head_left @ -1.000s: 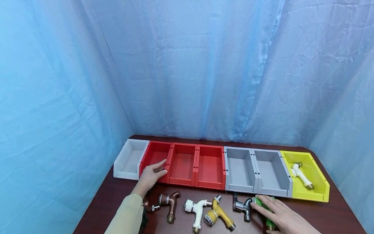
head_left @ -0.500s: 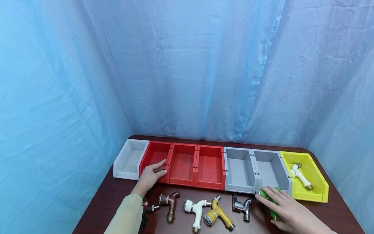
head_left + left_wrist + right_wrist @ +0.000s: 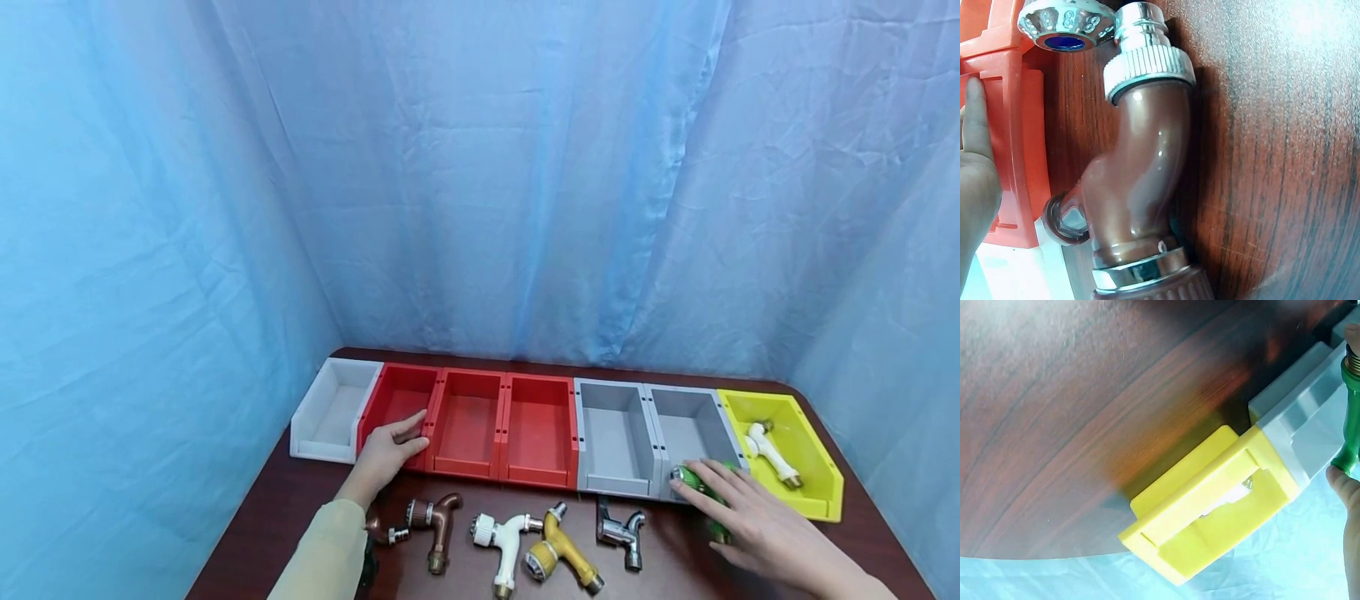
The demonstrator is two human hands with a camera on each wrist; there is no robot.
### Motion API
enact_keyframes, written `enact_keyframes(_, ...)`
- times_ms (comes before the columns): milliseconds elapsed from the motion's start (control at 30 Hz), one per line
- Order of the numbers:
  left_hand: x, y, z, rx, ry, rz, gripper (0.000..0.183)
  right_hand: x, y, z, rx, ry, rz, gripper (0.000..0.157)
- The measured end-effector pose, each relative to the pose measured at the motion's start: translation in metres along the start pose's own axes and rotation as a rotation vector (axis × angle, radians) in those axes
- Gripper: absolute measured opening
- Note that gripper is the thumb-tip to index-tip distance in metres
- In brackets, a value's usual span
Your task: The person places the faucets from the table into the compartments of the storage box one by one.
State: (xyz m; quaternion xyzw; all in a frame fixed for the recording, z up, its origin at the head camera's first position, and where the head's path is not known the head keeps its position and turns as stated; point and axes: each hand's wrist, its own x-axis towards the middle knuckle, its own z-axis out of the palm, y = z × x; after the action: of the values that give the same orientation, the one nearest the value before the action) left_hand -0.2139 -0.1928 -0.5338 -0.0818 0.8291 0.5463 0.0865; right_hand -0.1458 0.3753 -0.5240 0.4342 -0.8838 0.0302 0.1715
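Note:
In the head view my right hand (image 3: 757, 521) grips a green faucet (image 3: 1352, 419) over the front of the right grey bin (image 3: 686, 425), its knob poking out past the fingers. The faucet's middle is hidden under the hand. The right wrist view catches its threaded end between fingertips at the edge. My left hand (image 3: 386, 454) rests on the leftmost red bin (image 3: 401, 392), fingers extended along its right wall, holding no faucet. Below that hand, the left wrist view has a brown faucet (image 3: 1141, 169) lying on the table.
A yellow bin (image 3: 817, 471) at the right end contains a white faucet (image 3: 772, 454). Along the table front lie another brown faucet (image 3: 442, 529), a white faucet (image 3: 508, 546), a yellow faucet (image 3: 566, 546) and a chrome faucet (image 3: 622, 532). A white bin (image 3: 341, 417) ends the row at left.
My right hand has lifted the green faucet from beside the chrome one and carried it right and forward to the grey bin's front. The left hand stays put.

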Motion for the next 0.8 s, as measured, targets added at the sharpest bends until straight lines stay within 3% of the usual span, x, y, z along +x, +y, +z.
enact_keyframes(800, -0.002, 0.001, 0.0, 0.004, -0.003, 0.008, 0.059, 0.009, 0.04, -0.004, -0.018, -0.02, 0.004, 0.074)
